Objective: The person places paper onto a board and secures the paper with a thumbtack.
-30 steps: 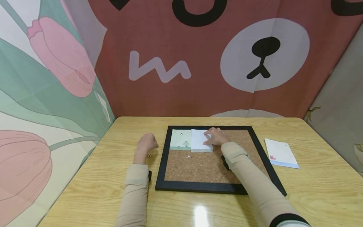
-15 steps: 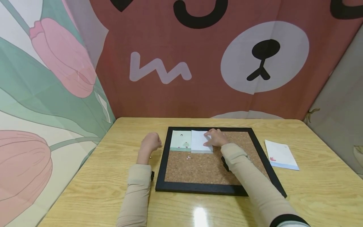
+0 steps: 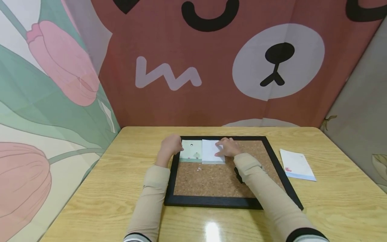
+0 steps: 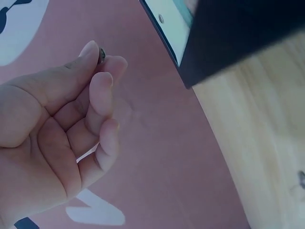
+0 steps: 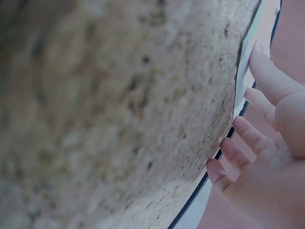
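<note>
My left hand (image 3: 171,146) is over the upper left corner of the black-framed corkboard (image 3: 211,183). In the left wrist view, its thumb and index finger pinch a small metallic thumbtack (image 4: 102,56), mostly covered by the fingertips. My right hand (image 3: 228,148) rests with spread fingers on the right side of a white sheet of notepaper (image 3: 208,153) near the board's top edge. Left of that sheet lies a pale green sheet (image 3: 185,151), with a round tack head (image 3: 191,145) in its upper part. In the right wrist view, thumb and fingertips touch the paper and the cork.
Small shiny clear pieces (image 3: 199,169) lie on the cork below the sheets. Another notepaper sheet (image 3: 297,166) with a blue bottom band lies on the wooden table (image 3: 127,188), right of the board. A printed cloth (image 3: 211,104) hangs behind the table.
My left hand has moved from the table beside the board up and right to the board's upper left corner. The right hand keeps its place on the white sheet.
</note>
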Demonstrator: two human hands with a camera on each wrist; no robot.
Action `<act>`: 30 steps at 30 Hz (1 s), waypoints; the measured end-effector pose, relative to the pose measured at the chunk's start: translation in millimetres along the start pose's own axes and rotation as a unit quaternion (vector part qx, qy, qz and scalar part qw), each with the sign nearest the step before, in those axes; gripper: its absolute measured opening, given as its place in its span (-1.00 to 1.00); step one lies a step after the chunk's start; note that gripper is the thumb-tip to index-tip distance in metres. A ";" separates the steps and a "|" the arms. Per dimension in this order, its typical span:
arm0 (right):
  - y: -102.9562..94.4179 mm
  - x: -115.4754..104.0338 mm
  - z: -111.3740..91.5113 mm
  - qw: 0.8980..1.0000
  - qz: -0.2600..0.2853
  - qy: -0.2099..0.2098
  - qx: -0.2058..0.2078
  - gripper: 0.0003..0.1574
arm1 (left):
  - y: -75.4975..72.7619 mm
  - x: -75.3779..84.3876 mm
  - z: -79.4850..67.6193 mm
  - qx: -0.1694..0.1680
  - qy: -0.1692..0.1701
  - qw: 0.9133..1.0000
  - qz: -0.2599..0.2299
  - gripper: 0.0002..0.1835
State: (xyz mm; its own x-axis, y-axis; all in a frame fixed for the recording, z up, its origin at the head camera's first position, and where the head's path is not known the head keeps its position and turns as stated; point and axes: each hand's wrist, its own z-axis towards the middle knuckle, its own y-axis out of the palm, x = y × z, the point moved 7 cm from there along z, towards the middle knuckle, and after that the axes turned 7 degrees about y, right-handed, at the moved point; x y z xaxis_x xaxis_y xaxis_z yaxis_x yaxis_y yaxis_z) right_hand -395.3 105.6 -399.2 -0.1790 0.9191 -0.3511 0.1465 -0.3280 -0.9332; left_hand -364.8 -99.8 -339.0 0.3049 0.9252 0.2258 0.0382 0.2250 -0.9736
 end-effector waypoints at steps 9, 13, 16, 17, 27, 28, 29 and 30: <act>1.4 3.0 3.6 1.000 0.004 0.006 0.002 -0.33 | -8.7 25.0 14.9 -0.007 0.024 1.000 0.015 -0.65; -0.1 1.2 1.0 1.000 0.010 0.000 0.000 -0.34 | -6.1 33.2 24.4 -0.018 0.025 0.999 0.019 -0.60; 0.5 1.4 0.7 1.000 0.009 -0.001 -0.003 -0.34 | -1.2 40.4 31.2 -0.026 0.029 0.999 0.017 -0.61; 1.0 1.7 1.1 1.000 0.008 0.001 -0.004 -0.34 | 0.6 42.8 33.5 -0.031 0.032 0.999 0.013 -0.61; 2.2 4.0 5.1 1.000 0.000 0.007 -0.001 -0.39 | 18.3 58.3 51.8 -0.043 0.052 0.995 -0.069 -0.79; 2.2 4.0 5.3 1.000 -0.001 0.007 -0.001 -0.39 | 20.6 58.4 53.6 -0.044 0.050 0.995 -0.076 -0.80; 2.2 3.9 5.5 1.000 -0.001 0.008 -0.002 -0.39 | 22.5 58.5 55.5 -0.044 0.047 0.995 -0.082 -0.81; 2.2 3.8 5.7 1.000 -0.001 0.008 -0.002 -0.39 | 24.0 58.7 57.5 -0.043 0.045 0.994 -0.086 -0.82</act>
State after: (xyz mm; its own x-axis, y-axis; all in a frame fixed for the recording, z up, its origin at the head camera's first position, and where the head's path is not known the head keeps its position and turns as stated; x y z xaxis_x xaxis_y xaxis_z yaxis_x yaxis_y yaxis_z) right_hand -401.2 107.2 -403.0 -0.1633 0.9233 -0.3476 0.1508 -0.3248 -0.9337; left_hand -400.7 -22.6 -347.2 0.3697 0.8434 0.3898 0.1773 0.3477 -0.9207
